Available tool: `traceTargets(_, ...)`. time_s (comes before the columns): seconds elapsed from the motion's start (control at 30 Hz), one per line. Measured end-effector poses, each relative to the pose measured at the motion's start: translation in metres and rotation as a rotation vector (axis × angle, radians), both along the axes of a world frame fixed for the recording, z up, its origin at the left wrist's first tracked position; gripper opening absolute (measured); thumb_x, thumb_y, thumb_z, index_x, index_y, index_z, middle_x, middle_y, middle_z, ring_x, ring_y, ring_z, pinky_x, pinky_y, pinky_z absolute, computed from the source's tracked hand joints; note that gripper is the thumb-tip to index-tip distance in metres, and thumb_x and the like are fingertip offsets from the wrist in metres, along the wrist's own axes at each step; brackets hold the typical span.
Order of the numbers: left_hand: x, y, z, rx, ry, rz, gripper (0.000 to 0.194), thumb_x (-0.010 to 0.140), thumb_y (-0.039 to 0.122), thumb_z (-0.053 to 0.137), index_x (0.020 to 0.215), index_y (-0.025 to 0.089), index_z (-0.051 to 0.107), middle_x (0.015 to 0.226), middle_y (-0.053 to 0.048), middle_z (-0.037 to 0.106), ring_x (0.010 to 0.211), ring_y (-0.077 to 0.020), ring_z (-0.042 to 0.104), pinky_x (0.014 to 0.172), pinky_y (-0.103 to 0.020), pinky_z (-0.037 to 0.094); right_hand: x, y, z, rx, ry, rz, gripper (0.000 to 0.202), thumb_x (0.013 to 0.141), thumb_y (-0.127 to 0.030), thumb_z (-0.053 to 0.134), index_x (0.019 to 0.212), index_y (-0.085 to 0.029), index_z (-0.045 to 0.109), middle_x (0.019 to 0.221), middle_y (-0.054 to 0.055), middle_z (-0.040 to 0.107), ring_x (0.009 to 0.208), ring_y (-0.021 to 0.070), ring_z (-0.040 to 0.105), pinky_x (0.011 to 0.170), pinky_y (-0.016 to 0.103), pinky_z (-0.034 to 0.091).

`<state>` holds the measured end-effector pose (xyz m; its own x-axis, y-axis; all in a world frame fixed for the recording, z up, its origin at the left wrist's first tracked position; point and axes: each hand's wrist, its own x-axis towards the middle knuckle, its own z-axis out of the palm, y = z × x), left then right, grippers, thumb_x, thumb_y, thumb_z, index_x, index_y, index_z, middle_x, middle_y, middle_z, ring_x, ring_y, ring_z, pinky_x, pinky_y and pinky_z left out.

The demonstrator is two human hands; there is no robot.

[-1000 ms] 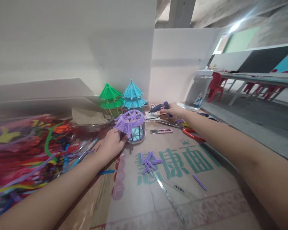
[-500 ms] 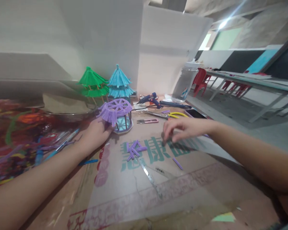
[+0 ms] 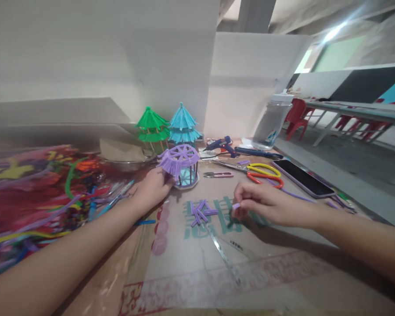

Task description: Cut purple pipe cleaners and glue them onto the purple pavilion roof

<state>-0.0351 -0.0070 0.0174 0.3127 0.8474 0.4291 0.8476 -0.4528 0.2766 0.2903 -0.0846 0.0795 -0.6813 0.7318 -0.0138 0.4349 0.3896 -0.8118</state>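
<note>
My left hand is closed on the left side of a small purple pavilion, its fingertips partly hidden under the fringed roof. The roof is covered with purple strips on its left part, and spokes show on top. My right hand pinches a short purple piece between thumb and fingers. Between the hands lies a small pile of purple pieces, with a metal ruler in front of it.
Behind stand a green pavilion and a blue one. A glue gun, scissors, pink snips, a phone and a bottle lie or stand beyond my right hand. Colourful stems cover the left.
My right hand has closed on the single purple piece that lay on the table and lifted it. The view has shifted left, and my left hand still holds the pavilion.
</note>
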Motion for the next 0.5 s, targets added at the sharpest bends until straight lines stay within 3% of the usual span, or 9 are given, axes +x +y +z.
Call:
traceTargets(0.1, 0.001, -0.003, 0.003, 0.032, 0.005, -0.048, 0.028, 0.09, 0.028, 0.049, 0.108, 0.015, 0.067, 0.116, -0.015, 0.069, 0.113, -0.0324, 0.063, 0.102, -0.047, 0.049, -0.025, -0.001, 0.003, 0.098, 0.235, -0.121, 0.013, 0.097, -0.033, 0.053, 0.089, -0.023, 0.049, 0.088, 0.006, 0.076, 0.085, 0.0192, 0.074, 0.074, 0.034, 0.058)
traceTargets(0.2, 0.003, -0.007, 0.008, 0.055, 0.002, -0.076, 0.03, 0.089, 0.024, 0.049, 0.112, 0.015, 0.066, 0.122, -0.015, 0.067, 0.117, -0.032, 0.06, 0.105, -0.049, 0.046, -0.05, 0.005, 0.007, 0.229, 0.405, -0.146, 0.01, 0.095, -0.029, 0.056, 0.092, -0.024, 0.048, 0.089, 0.005, 0.076, 0.087, 0.019, 0.075, 0.079, 0.035, 0.059)
traceTargets(0.3, 0.004, -0.007, 0.009, 0.057, -0.005, -0.097, 0.032, 0.088, 0.022, 0.051, 0.116, 0.016, 0.065, 0.124, -0.014, 0.066, 0.118, -0.0311, 0.06, 0.106, -0.049, 0.046, -0.065, 0.016, 0.002, 0.284, 0.544, -0.214, 0.012, 0.097, -0.032, 0.055, 0.106, -0.026, 0.051, 0.093, 0.004, 0.075, 0.092, 0.0188, 0.075, 0.088, 0.038, 0.059)
traceTargets(0.37, 0.004, -0.006, 0.008, 0.057, -0.002, -0.09, 0.032, 0.087, 0.021, 0.053, 0.115, 0.017, 0.066, 0.124, -0.014, 0.066, 0.118, -0.0312, 0.059, 0.106, -0.05, 0.046, -0.069, 0.024, -0.008, 0.253, 0.606, -0.276, 0.02, 0.097, -0.036, 0.056, 0.113, -0.026, 0.052, 0.097, 0.005, 0.076, 0.094, 0.0193, 0.075, 0.091, 0.04, 0.058)
traceTargets(0.5, 0.002, -0.004, 0.005, 0.096, 0.0, -0.117, 0.04, 0.086, 0.02, 0.053, 0.125, 0.017, 0.062, 0.134, -0.013, 0.061, 0.129, -0.0305, 0.052, 0.111, -0.049, 0.041, -0.069, 0.036, -0.028, 0.08, 0.621, -0.337, 0.021, 0.093, -0.042, 0.06, 0.094, -0.023, 0.051, 0.094, 0.006, 0.078, 0.086, 0.019, 0.075, 0.085, 0.04, 0.059)
